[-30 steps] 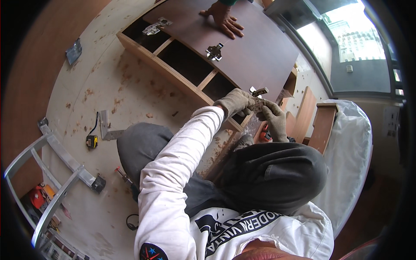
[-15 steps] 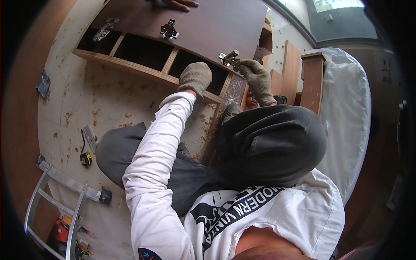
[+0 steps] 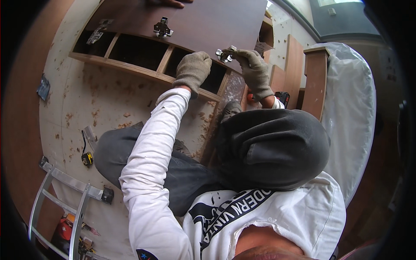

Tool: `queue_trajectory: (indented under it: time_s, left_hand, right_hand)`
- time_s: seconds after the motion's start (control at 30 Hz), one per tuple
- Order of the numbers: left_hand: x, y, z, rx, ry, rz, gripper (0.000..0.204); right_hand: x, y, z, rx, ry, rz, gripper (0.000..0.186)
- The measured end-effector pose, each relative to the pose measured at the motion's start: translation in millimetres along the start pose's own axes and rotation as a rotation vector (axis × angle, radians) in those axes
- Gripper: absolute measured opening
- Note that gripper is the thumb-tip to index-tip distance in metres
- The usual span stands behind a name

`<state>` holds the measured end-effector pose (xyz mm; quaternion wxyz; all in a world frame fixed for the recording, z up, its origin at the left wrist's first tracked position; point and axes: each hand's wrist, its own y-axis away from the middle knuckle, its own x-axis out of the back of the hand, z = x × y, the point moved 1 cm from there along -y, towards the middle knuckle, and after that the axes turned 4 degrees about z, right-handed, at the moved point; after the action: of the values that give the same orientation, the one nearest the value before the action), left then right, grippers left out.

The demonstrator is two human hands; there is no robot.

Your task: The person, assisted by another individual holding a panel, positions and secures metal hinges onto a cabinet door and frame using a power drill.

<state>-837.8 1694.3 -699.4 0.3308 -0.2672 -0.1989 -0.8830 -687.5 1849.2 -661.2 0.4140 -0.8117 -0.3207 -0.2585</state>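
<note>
A brown door panel (image 3: 203, 21) lies over a wooden cabinet frame (image 3: 130, 69) with open dark compartments. My right hand (image 3: 255, 73), in a grey glove, pinches a metal hinge (image 3: 225, 54) at the panel's near edge. My left hand (image 3: 193, 69), also gloved, curls over the frame's front rail, just left of that hinge. Another hinge (image 3: 162, 28) sits further left on the panel, and a third (image 3: 99, 32) is near its left end. Another person's hand (image 3: 170, 3) presses on the panel's far side.
Sawdust covers the pale floor (image 3: 108, 108). A yellow tape measure (image 3: 86, 158) and an aluminium ladder (image 3: 65, 195) lie at the left. A black and red drill (image 3: 282, 97), upright boards (image 3: 314, 78) and a plastic-covered object (image 3: 351, 112) stand at the right.
My left hand left the hinge and moved left onto the frame rail. My right hand stays on the hinge. The cabinet now sits lower and closer in view.
</note>
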Motion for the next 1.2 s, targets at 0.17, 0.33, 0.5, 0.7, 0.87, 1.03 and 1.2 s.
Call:
queue_trajectory:
  time_s: [0.17,0.33,0.5,0.7,0.87,1.03,1.2]
  left_hand:
    - [11,-16,13,-0.264,-0.14,0.104,0.033]
    - [0,-29,24,-0.389,-0.246,-0.035,0.03]
    - [-12,-40,0,-0.401,-0.036,0.014,0.023]
    - [-8,-38,5,-0.43,-0.019,0.028,0.022]
    - [-11,-38,1,-0.481,0.036,0.059,0.022]
    - [-9,-41,-6,-0.327,0.335,-0.077,0.024]
    - [-10,-40,2,-0.364,0.04,0.003,0.025]
  right_hand:
    - [-10,3,12,0.021,0.004,0.008,0.036]
    - [-17,4,15,0.026,-0.051,0.041,0.052]
    - [-25,8,21,0.099,-0.039,0.083,0.051]
    - [-29,15,14,-0.051,-0.117,0.057,0.043]
    - [-28,18,17,0.011,-0.089,0.098,0.04]
    - [-26,15,18,0.037,-0.056,0.093,0.041]
    - [-25,21,15,-0.022,-0.047,0.024,0.044]
